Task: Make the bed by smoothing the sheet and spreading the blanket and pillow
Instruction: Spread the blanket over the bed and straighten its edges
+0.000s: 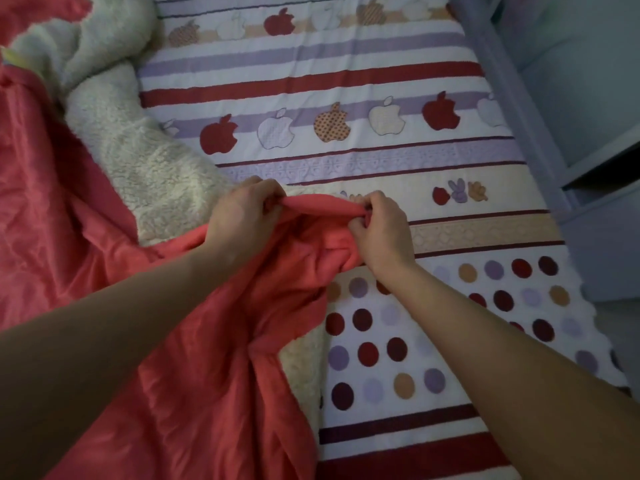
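The sheet (346,81) covers the bed and lies flat on the right and far part. It has red and purple stripes, rows of apples and, nearer to the person, coloured dots.

The blanket (69,202) lies bunched along the left side of the bed. Its outer face is coral red and its inner face is cream fleece. The fleece shows in a thick roll at the upper left and again in a small strip below the hands. One red fold reaches to the middle of the bed, on top of the sheet.

The left hand (239,216) grips the edge of this fold with curled fingers. The right hand (379,230) pinches the same edge just beside it, fingers closed on the cloth. Between the two hands the edge is stretched in a short roll.

No pillow can be made out.
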Demonstrator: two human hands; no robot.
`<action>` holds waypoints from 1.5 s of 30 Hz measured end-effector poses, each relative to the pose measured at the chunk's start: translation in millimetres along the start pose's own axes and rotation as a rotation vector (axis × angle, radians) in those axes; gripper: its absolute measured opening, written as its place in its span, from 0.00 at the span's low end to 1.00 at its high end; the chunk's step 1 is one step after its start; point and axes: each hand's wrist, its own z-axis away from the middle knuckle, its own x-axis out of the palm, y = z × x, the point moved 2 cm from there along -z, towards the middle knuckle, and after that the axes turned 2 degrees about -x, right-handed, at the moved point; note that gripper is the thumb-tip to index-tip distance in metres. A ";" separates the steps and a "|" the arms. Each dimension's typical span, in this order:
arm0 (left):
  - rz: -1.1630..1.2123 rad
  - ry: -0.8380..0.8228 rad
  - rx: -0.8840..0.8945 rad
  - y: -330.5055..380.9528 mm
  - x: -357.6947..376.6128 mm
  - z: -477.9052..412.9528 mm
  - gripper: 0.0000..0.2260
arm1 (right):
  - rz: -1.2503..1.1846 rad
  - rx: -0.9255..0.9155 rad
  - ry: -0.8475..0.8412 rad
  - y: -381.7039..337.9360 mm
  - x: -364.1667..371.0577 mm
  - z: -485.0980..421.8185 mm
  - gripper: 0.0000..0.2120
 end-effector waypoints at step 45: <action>-0.038 -0.193 -0.064 142.2 153.1 -50.2 0.14 | -0.026 0.118 -0.129 177.2 -87.2 -26.3 0.11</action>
